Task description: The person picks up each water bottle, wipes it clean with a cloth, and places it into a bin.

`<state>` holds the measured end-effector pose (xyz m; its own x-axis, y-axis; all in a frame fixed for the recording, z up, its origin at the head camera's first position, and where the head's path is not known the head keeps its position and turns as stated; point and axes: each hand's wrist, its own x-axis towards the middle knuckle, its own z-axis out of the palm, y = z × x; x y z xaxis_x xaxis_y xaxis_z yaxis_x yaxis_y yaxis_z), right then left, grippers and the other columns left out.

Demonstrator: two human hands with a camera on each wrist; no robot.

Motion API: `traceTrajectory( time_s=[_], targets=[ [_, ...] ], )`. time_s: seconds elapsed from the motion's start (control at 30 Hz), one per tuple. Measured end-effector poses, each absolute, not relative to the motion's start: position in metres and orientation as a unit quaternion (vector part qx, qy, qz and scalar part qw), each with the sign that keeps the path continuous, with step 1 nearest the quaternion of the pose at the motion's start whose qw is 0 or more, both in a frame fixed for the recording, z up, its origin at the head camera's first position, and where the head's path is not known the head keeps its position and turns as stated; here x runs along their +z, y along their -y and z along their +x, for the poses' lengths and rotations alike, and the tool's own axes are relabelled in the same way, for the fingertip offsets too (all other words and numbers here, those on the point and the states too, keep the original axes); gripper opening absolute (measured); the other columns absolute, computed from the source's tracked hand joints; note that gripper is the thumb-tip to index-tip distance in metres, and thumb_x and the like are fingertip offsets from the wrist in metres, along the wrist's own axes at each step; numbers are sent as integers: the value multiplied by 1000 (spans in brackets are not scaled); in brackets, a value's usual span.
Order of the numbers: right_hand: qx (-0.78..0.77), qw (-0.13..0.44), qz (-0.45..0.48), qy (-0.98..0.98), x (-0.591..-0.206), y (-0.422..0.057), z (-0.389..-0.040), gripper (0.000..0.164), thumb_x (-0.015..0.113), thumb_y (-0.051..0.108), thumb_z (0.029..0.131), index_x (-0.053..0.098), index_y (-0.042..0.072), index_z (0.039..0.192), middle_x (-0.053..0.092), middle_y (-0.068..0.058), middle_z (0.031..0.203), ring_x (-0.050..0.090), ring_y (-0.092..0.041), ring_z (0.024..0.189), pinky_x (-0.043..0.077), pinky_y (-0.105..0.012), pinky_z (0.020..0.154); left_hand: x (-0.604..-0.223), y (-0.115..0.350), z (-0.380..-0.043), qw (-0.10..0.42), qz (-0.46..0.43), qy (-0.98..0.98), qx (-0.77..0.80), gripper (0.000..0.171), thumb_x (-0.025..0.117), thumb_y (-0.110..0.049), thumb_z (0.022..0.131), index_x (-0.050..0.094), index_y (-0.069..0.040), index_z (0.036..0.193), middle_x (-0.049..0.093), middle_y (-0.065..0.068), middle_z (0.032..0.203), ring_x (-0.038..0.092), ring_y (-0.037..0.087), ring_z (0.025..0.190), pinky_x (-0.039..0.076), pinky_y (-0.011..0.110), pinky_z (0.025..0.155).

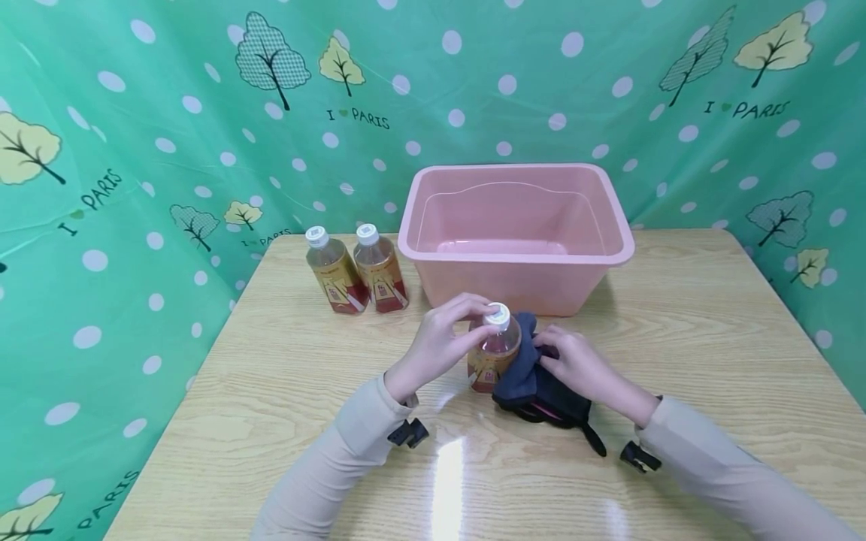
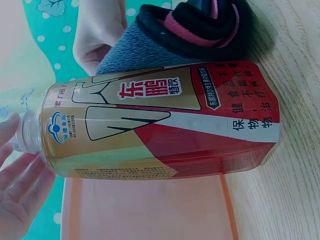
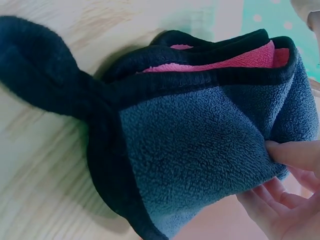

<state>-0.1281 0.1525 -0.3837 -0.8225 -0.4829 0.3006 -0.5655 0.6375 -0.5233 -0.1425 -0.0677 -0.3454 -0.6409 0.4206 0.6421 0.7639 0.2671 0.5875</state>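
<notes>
My left hand (image 1: 446,338) grips a drink bottle (image 2: 150,120) by its white cap and neck, thumb on one side and fingers on the other. The bottle stands upright on the table, with a gold and red label and dark lettering. Right beside it, my right hand (image 1: 575,361) pinches a folded cloth (image 3: 195,145) between thumb and fingers. Dark grey-blue and fuzzy, the cloth has black edging, a black hanging loop and a pink inner side showing in the folds. In the head view the cloth overlaps the bottle's right side.
A pink plastic tub (image 1: 514,282) stands behind both hands at the table's back. To its left are two similar bottles, one with a white cap (image 1: 334,274) and another (image 1: 381,270) nearer the tub. A green patterned curtain (image 1: 433,90) hangs behind the wooden table (image 1: 271,421).
</notes>
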Motion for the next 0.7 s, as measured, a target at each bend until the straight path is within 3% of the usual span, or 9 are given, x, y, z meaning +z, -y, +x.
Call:
traceTrajectory(
  time_s=[0.33, 0.7],
  targets=[
    [293, 35, 282, 913, -393, -151, -129, 17, 64, -9, 69, 63, -3, 85, 59, -9, 85, 57, -24, 81, 49, -39, 70, -345, 68, -141, 172, -373, 783, -466, 21, 69, -8, 75, 64, -1, 94, 62, 8, 95, 56, 9, 80, 50, 20, 70],
    [269, 29, 282, 921, -402, -149, -130, 16, 66, -8, 69, 63, 2, 82, 59, -6, 82, 58, -21, 78, 48, -36, 67, -344, 68, -141, 171, -375, 783, -466, 21, 69, -9, 75, 64, -1, 94, 63, 8, 95, 57, 9, 81, 48, 18, 72]
  ],
)
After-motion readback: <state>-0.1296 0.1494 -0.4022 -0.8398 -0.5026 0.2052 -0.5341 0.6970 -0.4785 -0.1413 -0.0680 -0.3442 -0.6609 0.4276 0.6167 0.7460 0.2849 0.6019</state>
